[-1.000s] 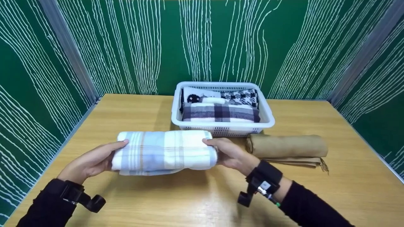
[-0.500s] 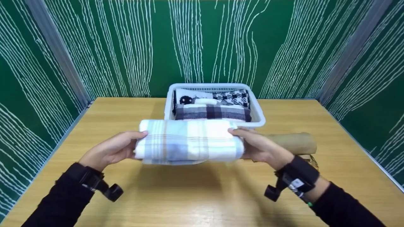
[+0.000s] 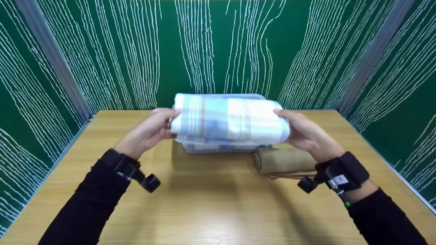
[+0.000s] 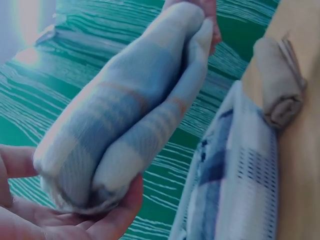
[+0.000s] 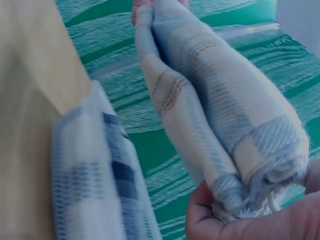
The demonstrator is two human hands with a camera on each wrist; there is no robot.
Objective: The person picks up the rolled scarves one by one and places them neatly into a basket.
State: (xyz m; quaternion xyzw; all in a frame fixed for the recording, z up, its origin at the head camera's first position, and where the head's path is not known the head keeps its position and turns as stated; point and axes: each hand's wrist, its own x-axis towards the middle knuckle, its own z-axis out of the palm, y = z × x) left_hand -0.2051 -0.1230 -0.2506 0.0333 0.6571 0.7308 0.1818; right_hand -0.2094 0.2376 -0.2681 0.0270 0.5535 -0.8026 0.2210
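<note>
A folded, rolled-up blue and white plaid scarf [image 3: 228, 119] is held lengthwise in the air between both hands. The left hand [image 3: 150, 129] grips its left end, thumb on top. At the other end the right hand [image 3: 306, 132] does the same; fringe [image 5: 275, 195] shows there in the right wrist view. Behind and below the scarf stands a white plastic basket [image 3: 221, 148], its inside hidden from the head view. In the left wrist view a dark checked cloth [image 4: 215, 170] lies inside that basket, apart from the held scarf.
A tan rolled cloth [image 3: 286, 161] lies on the wooden table [image 3: 204, 211], right of and in front of the basket. Green walls with white line patterns [image 3: 129, 51] enclose the table at the back and sides.
Both hands have carried the plaid scarf rightward, upward in view and away from the body, from in front of the basket to over it. The scarf now covers the basket's contents.
</note>
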